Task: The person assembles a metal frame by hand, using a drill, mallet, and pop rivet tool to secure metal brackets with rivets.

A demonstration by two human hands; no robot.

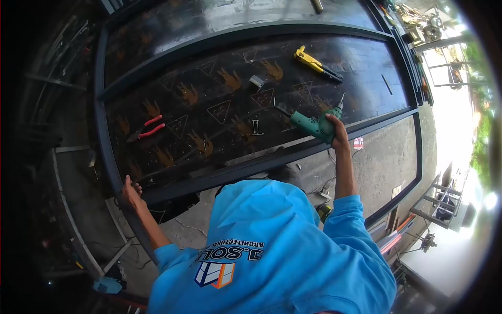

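The left hand [133,192] sits between eight and nine o'clock, at the near left corner of a dark metal frame [101,125], its fingers loosely curled; whether they close on the bar or on some small thing, I cannot tell. The right hand [339,131], between two and three o'clock, is wrapped around the body of a green drill [308,124]. The drill lies toward two o'clock over the near part of a dark sheet [363,60], its slim bit pointing to about one o'clock and its handle end turned toward ten; whether it touches the sheet is unclear. From the left, a blue object [107,285] shows between seven and eight o'clock, below the frame. Pliers with red handles [153,125] lie on the sheet between nine and ten, near the left bar, their dark jaws toward the left hand. Orange figures and triangular outlines mark the sheet across its middle. Toward six o'clock the person's blue shirt [256,214] fills the view, with dark lettering and a blue, white and orange logo [214,275]. At twelve o'clock lie a small metal piece [255,127] and, farther up, a silver bracket [257,81]. A yellow tool [309,60] with dark handles rests at one o'clock, well apart from both, and a thin dark strip [387,85] lies at two, near the right bar.
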